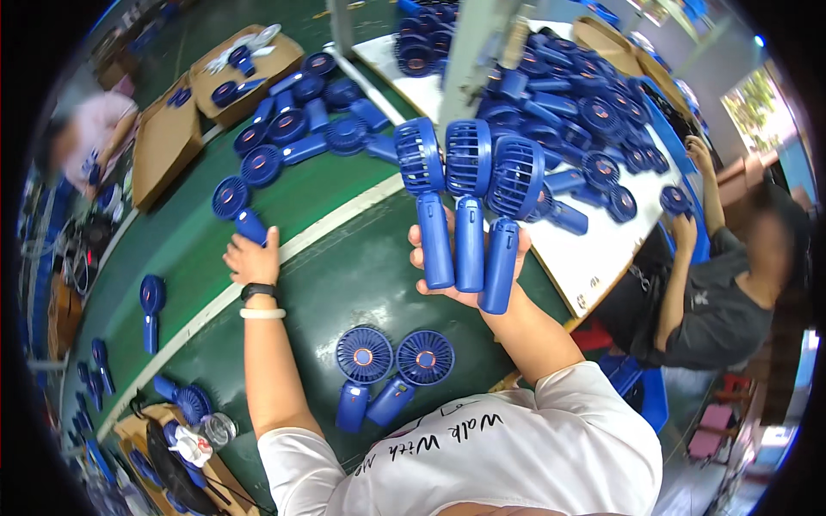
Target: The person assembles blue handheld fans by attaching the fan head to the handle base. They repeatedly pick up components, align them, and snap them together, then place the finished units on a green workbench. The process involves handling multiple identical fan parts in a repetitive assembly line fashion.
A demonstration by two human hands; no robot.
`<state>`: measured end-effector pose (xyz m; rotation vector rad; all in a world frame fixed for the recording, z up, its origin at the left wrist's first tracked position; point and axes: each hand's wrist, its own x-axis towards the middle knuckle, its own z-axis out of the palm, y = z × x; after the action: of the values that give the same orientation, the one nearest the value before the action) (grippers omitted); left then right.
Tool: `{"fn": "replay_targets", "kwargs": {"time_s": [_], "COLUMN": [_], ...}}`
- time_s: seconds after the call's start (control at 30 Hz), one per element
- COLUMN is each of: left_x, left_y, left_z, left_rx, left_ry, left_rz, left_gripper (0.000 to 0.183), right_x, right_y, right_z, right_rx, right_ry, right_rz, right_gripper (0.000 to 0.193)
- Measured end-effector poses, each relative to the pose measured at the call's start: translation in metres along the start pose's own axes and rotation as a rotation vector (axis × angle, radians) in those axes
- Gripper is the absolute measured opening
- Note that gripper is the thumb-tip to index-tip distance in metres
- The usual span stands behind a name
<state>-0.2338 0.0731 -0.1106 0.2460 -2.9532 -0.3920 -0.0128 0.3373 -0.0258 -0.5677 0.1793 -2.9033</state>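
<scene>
Right hand (467, 297) clasps three fans (469, 172), left hand (252, 260) touches another fan (249, 225), grip unclear; post (465, 64) blocks heap (559, 107).

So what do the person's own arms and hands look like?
The arms have short white sleeves and bare forearms. The left hand and right hand wear no gloves. Around the left wrist are a black band and a cream band.
</scene>
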Motion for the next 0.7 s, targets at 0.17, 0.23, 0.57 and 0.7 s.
{"fn": "replay_targets", "kwargs": {"time_s": [0.17, 0.23, 0.57, 0.7], "left_x": [0.022, 0.032, 0.062, -0.023], "left_y": [0.007, 0.000, -0.076, -0.038], "left_z": [0.016, 0.017, 0.003, -0.049], "left_rx": [0.113, 0.122, -0.670, -1.869], "left_ry": [0.043, 0.085, -0.167, -0.710], "left_rz": [0.016, 0.065, -0.015, -0.261], "left_gripper": [0.066, 0.062, 0.046, 0.042], "right_x": [-0.027, -0.039, -0.123, -0.127], "right_y": [-0.019, -0.024, -0.140, -0.214], "right_z": [0.015, 0.024, 0.063, 0.071], "right_rx": [-0.008, -0.045, -0.932, -1.135], "right_ry": [-0.030, 0.033, 0.940, 0.940], "right_rz": [-0.085, -0.128, -0.527, -0.491], "right_gripper": [0.091, 0.092, 0.047, 0.042]}}
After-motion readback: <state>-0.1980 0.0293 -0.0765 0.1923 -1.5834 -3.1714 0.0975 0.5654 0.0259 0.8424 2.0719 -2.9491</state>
